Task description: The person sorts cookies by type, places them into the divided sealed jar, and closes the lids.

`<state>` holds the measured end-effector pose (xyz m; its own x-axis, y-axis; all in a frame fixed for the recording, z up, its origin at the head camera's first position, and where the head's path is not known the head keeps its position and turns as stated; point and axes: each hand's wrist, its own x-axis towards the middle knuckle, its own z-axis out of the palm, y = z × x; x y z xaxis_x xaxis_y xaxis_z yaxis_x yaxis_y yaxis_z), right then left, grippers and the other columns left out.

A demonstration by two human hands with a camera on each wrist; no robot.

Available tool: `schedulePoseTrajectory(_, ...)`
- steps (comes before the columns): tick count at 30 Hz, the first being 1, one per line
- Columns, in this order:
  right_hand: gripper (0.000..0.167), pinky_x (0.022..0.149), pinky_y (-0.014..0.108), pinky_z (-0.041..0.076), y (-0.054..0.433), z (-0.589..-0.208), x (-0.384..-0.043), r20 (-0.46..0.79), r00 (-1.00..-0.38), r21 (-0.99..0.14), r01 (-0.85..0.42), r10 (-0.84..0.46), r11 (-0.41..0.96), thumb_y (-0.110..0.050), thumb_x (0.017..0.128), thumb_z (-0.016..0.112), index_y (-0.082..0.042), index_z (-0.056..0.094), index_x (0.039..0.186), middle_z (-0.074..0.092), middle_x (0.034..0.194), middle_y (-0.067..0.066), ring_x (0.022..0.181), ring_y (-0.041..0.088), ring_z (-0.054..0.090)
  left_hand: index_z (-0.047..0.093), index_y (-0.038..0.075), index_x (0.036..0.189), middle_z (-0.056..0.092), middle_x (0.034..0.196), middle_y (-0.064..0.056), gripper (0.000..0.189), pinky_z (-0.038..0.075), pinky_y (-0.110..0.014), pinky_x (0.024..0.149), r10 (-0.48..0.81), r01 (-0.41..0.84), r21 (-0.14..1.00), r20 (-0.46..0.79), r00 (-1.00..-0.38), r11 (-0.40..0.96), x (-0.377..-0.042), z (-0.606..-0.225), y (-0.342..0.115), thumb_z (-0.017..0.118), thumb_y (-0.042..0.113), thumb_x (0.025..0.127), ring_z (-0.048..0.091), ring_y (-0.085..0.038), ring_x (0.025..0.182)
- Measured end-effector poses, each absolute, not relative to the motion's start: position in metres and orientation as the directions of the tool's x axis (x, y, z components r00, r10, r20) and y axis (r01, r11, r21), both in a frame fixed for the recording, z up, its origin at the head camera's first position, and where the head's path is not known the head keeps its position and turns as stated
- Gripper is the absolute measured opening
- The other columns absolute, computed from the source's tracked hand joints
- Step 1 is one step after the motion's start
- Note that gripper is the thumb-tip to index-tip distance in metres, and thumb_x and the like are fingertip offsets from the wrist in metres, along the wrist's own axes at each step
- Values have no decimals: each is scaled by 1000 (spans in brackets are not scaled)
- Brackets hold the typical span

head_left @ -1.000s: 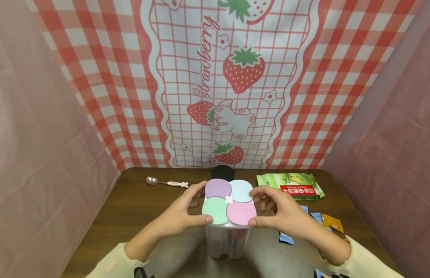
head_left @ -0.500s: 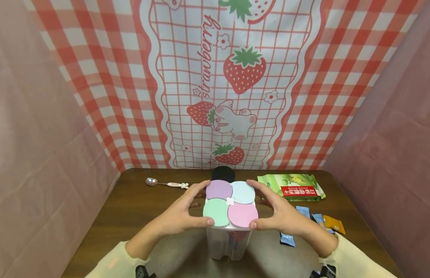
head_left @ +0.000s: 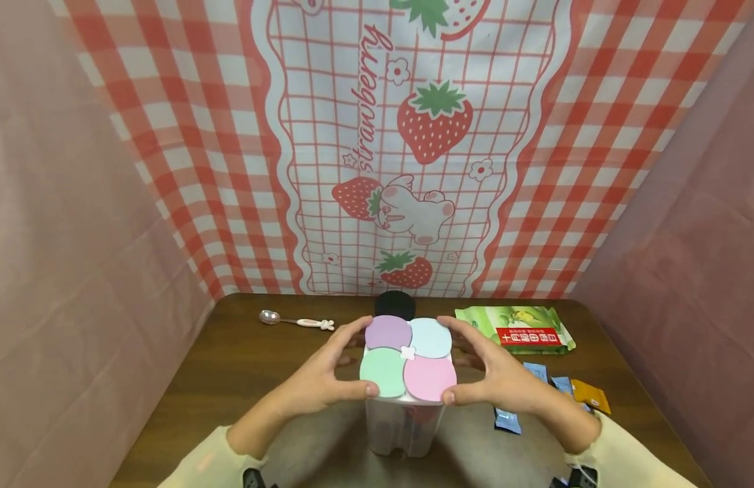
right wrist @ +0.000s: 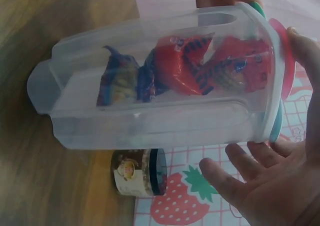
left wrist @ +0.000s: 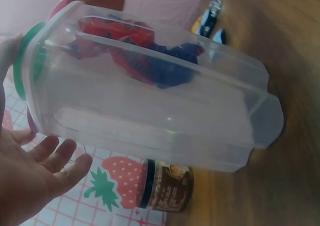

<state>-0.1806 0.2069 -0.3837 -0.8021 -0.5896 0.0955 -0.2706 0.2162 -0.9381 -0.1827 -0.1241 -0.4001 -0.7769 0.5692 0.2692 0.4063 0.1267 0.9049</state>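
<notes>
A tall clear plastic storage container (head_left: 401, 430) stands upright on the table, topped by a white-rimmed lid with purple, pale blue, green and pink petal-shaped flaps (head_left: 430, 379). My left hand (head_left: 318, 379) grips the lid's left side, thumb at the green flap's near edge and index finger by the purple flap. On the other side my right hand (head_left: 498, 376) holds it likewise, thumb at the pink flap and index finger by the pale blue one. Other fingers spread below the rim in both wrist views. Red and blue snack packets (right wrist: 182, 66) show through the container wall.
Behind the container stands a jar with a black lid (head_left: 395, 304). A spoon with a white handle (head_left: 312, 324) lies at the back left. To the right are a green food package (head_left: 517, 329), blue sachets (head_left: 507, 420) and an orange sachet (head_left: 590, 395).
My right index finger has stretched to the far edge of the pale blue flap, where the fingers were curled beside it earlier. The left hand keeps its grip. The whole view shifts slightly.
</notes>
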Motion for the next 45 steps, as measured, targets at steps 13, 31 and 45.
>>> schedulePoseTrajectory(13,85,109,28,48,204,-405,-136,345,-849,-861,-457,-401,225,-4,93,73,-21,26,161,40,160,12,144,17,46,30,-2,158,39,157,-27,57,43,-48,115,477,353,936,300,-826,23,-188,-423,-125,48,21,109,42,-44,142)
schedulePoseTrajectory(31,55,104,30,53,185,-445,-82,304,-913,-923,-353,-273,153,1,99,60,-7,45,151,51,149,24,134,3,54,49,-16,139,55,141,-35,69,52,-33,100,370,61,997,71,-926,-39,-205,-464,-116,20,40,113,63,-19,119)
schedulePoseTrajectory(45,61,109,25,47,182,-449,-78,321,-849,-936,-352,-420,-5,9,97,57,-4,42,154,46,158,-7,141,4,47,35,-18,149,42,153,-34,82,22,-54,125,479,-4,1000,6,-878,-20,-211,-457,-113,5,48,110,33,-42,149)
